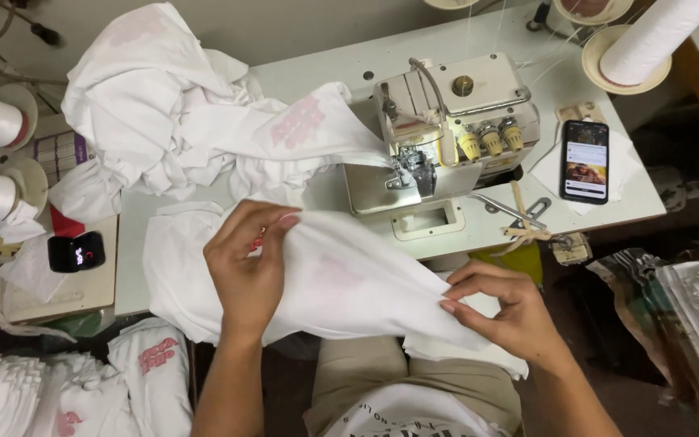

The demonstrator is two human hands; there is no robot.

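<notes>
Presently a soft white cotton garment piece with a faint pink print (pixel 341 283) is held stretched between the two hands, just in front of the pale grey overlock sewing machine (pixel 446 129) that stands beyond them on the white counter (pixel 317 77). The left hand (pixel 248 267) is clamped on the upper edge of the cloth, fingertips pinched together; the right hand (pixel 507 311) is closed on the lower right edge, thumb over fingers, well apart from the left. The cloth hangs from the counter edge down over the lap.

For the step to be done well, the edge between the two hands would best be kept taut and flat, so that no fold is carried under the silver presser foot (pixel 414 170) just beyond the left hand. Fingertips should be kept clear of the needle area. The heap of white printed garments (pixel 180 105) beyond and to the left of the left hand lies close to the machine bed; it could be dragged in if not watched. A black smartphone (pixel 585 160) rests beyond the right hand, out of the way.
</notes>
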